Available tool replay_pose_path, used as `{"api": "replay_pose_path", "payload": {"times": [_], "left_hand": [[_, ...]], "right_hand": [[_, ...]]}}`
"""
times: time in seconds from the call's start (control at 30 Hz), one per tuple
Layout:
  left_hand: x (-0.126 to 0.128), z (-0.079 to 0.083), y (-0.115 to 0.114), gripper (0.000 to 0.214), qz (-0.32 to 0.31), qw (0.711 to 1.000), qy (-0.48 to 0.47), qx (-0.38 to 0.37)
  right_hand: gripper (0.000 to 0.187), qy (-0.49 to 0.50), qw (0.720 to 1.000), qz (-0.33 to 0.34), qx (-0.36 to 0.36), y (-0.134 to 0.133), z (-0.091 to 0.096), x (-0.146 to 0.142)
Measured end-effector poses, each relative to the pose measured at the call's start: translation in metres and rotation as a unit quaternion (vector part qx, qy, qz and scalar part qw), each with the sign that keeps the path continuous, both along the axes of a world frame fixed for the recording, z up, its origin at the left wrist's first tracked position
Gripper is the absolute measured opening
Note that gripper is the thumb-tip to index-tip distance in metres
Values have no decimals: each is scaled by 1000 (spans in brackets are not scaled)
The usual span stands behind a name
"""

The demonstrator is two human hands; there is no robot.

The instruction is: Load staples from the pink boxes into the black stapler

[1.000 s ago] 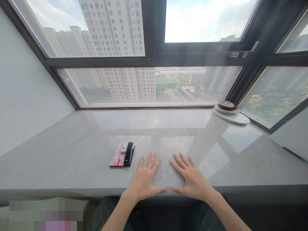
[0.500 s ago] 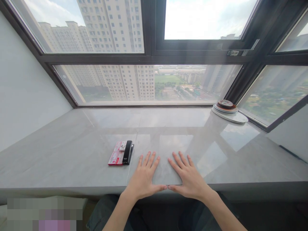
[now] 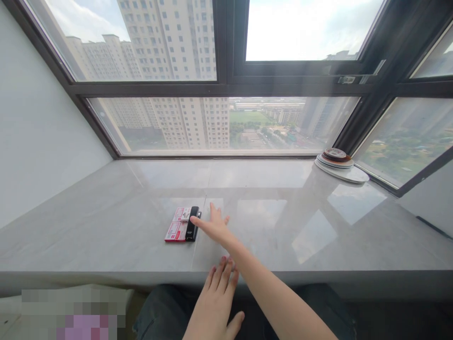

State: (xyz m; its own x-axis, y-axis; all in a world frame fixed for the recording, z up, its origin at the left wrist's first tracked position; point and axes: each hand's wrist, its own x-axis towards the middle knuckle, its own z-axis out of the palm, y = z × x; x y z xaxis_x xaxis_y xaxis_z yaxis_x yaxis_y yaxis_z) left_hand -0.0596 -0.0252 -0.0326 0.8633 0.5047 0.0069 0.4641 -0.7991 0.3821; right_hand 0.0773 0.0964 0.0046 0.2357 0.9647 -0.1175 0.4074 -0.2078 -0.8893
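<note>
In the head view, the two hands were lying side by side on the counter [image 3: 106,226]; now the right hand [image 3: 215,226] has crossed to the left — spread wide, with nothing in it. Its thumb overlaps the black stapler [image 3: 191,226], though I cannot tell if they touch. The stapler lies beside the red-and-white boxes [image 3: 176,231], left of the middle. The left hand [image 3: 217,295] has drawn back to the counter's edge, empty, fingers loosely together. This seems a reach only — nothing is lifted yet.
</note>
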Motion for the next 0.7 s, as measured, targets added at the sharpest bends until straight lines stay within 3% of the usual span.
{"api": "replay_pose_path", "payload": {"times": [0.07, 0.17, 0.27, 0.33, 0.4, 0.5, 0.6, 0.7], "left_hand": [[-11, 1, -11, 72, -19, 997, 1, -68], [-17, 14, -21, 47, -6, 975, -52, -214], [-14, 34, -21, 43, 34, 907, -154, -391], [-9, 45, -13, 47, 60, 872, -212, -436], [-1, 50, 1, 43, 108, 893, -235, -369], [20, 42, 27, 35, 155, 952, -215, -155], [46, 24, 48, 41, 134, 977, -165, 7], [66, 7, 58, 51, 102, 985, -113, 76]], "right_hand": [[106, -40, 999, -23, 3, 21, -1, -16], [77, -98, 995, -22, 23, 27, -4, -21], [54, -120, 991, 33, 49, 5, 0, 6], [55, -131, 984, 92, 82, -20, 7, 39], [59, -181, 970, 125, 105, -46, 16, 73], [56, -257, 958, 81, 102, -79, 22, 108], [49, -268, 956, 23, 116, -94, 17, 115], [46, -279, 950, -36, 134, -92, 7, 103]]}}
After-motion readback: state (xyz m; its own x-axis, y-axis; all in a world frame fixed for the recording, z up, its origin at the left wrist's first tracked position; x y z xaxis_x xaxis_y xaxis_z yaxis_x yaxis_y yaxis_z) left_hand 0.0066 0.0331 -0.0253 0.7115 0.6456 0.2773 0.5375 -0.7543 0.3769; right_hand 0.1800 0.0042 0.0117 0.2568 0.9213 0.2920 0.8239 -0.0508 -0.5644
